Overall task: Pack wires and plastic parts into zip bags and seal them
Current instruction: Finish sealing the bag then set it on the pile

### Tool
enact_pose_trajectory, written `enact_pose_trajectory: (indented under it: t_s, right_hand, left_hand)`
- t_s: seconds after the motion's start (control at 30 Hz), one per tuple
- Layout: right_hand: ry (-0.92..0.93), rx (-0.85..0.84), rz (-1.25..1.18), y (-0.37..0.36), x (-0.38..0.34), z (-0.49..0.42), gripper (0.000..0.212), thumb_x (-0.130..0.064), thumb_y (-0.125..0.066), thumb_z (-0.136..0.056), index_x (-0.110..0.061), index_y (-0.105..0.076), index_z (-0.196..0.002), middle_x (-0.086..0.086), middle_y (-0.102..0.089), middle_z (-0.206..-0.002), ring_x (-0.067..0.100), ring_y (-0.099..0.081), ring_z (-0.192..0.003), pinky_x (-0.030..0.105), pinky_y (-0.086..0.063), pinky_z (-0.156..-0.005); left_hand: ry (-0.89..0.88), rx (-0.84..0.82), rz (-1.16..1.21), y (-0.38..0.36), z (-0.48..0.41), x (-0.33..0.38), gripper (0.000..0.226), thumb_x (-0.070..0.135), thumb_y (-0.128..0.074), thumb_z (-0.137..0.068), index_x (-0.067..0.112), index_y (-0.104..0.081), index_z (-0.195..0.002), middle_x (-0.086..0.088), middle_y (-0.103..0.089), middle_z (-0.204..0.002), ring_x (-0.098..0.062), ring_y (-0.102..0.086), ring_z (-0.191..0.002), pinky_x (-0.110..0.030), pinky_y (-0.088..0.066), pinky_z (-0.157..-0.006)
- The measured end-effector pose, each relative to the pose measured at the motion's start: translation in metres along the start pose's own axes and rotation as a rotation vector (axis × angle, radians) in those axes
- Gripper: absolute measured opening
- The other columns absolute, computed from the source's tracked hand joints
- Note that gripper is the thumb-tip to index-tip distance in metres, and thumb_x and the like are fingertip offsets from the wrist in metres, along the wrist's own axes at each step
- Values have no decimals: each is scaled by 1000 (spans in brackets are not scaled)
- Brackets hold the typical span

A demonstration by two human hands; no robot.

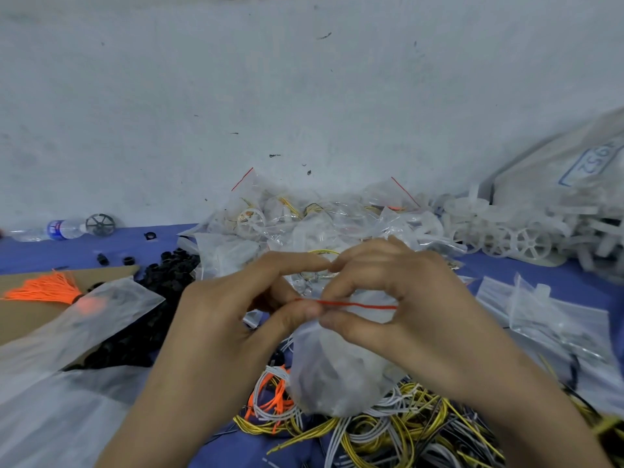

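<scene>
Pinching the mouth of a clear zip bag (334, 366), both hands meet at its red seal strip (358, 305), which runs level from side to side between them. The left hand (243, 298) nips the strip's left end between curled thumb and fingers; the right hand (405, 292) nips it just beside, thumb under and fingers bent over the top. The bag's long axis hangs straight down from the fingers, mouth up, its cloudy belly resting on a tangle of yellow, grey and orange wires (388, 430) beneath the wrists.

Beyond the fingertips lies a heap of filled bags (304, 217). Out past the left hand sit black plastic parts (162, 275), a sheet of cardboard (27, 319) with an orange bundle (47, 290), and, farther off, a water bottle (64, 228). Past the right hand lie flat bags (547, 315) and white wheels (513, 238).

Everything rests on a blue table (67, 251) against a scuffed pale wall (304, 79).
</scene>
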State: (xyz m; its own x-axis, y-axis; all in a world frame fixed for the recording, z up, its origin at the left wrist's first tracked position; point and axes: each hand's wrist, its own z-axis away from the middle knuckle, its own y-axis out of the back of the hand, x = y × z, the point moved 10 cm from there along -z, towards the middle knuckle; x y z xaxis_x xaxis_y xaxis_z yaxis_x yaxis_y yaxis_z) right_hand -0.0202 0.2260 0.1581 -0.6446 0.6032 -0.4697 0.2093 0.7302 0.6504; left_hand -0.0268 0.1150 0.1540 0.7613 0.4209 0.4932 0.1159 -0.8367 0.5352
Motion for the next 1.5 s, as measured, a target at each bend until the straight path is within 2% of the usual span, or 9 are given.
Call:
enact_pose_trajectory:
  t_s: [0.27, 0.4, 0.53, 0.67, 0.87, 1.0, 1.13, 1.3, 1.5]
  right_hand:
    - [-2, 49, 16, 4, 5, -1, 7, -34, -66, -73, -29, -71, -71, -15, -64, -82, 3, -57, -89, 37, -41, -94]
    - [25, 17, 30, -1, 3, -2, 4, -28, -66, -76, -26, -69, -75, -11, -66, -78, 5, -56, -85, 40, -40, -97]
    - [33, 0, 55, -2, 2, -2, 6, -28, -65, -75, -25, -69, -74, -12, -66, -76, 3, -55, -83, 32, -39, -91]
    - [53, 4, 89, -3, 0, -2, 6, -24, -64, -74, -23, -70, -73, -11, -66, -74, 4, -55, -80, 33, -40, -90]
    - [99, 44, 218, -4, -3, -1, 5, -23, -64, -73, -22, -66, -69, -10, -63, -69, 8, -58, -74, 39, -41, -98]
    - [121, 74, 211, -4, -5, -2, 5, -19, -66, -71, -17, -67, -66, -7, -62, -68, 10, -57, -73, 34, -41, -92]
    - [114, 70, 195, -2, -2, 0, 3, -23, -67, -70, -21, -68, -67, -11, -63, -71, 5, -56, -77, 38, -40, -97]
    - [66, -72, 84, -6, 6, -1, 1, -27, -66, -74, -26, -66, -75, -14, -62, -73, 3, -53, -78, 18, -38, -76]
    - [80, -49, 93, -6, 7, 0, 3, -19, -66, -70, -19, -67, -67, -12, -59, -63, 5, -53, -67, 14, -38, -62]
  left_hand:
    - [97, -36, 33, -3, 0, -19, 26, 53, -59, -70, 32, -66, -82, 12, -68, -73, -9, -64, -67, -17, -48, -60]
    - [104, 0, -23, -2, 0, -20, 10, 44, -70, -68, 35, -66, -65, 18, -68, -69, 0, -64, -68, -8, -44, -60]
    - [86, -6, -37, -3, 0, -16, 4, 36, -65, -73, 35, -67, -69, 18, -67, -69, 1, -63, -68, -9, -44, -59]
    - [51, -35, -74, -7, 0, -13, 15, 42, -67, -75, 27, -69, -73, 13, -66, -71, -2, -62, -69, -12, -43, -59]
    - [28, -68, -77, -11, 0, -13, 28, 45, -53, -82, 23, -70, -75, 11, -65, -69, -5, -61, -67, -13, -42, -59]
    - [47, -90, -12, -13, 1, -16, 29, 44, -52, -83, 22, -68, -73, 9, -65, -68, -9, -62, -67, -15, -43, -58]
    - [39, -107, 21, -17, 1, -15, 28, 42, -50, -85, 23, -65, -72, 7, -63, -66, -9, -61, -65, -15, -42, -58]
    - [59, -89, 51, -22, 2, -14, 23, 42, -47, -86, 32, -53, -66, 11, -54, -60, -3, -49, -56, -9, -35, -55]
    - [12, -112, -30, -28, 2, -8, 23, 38, -45, -88, 29, -50, -67, 6, -54, -60, -7, -52, -56, -12, -36, -54]
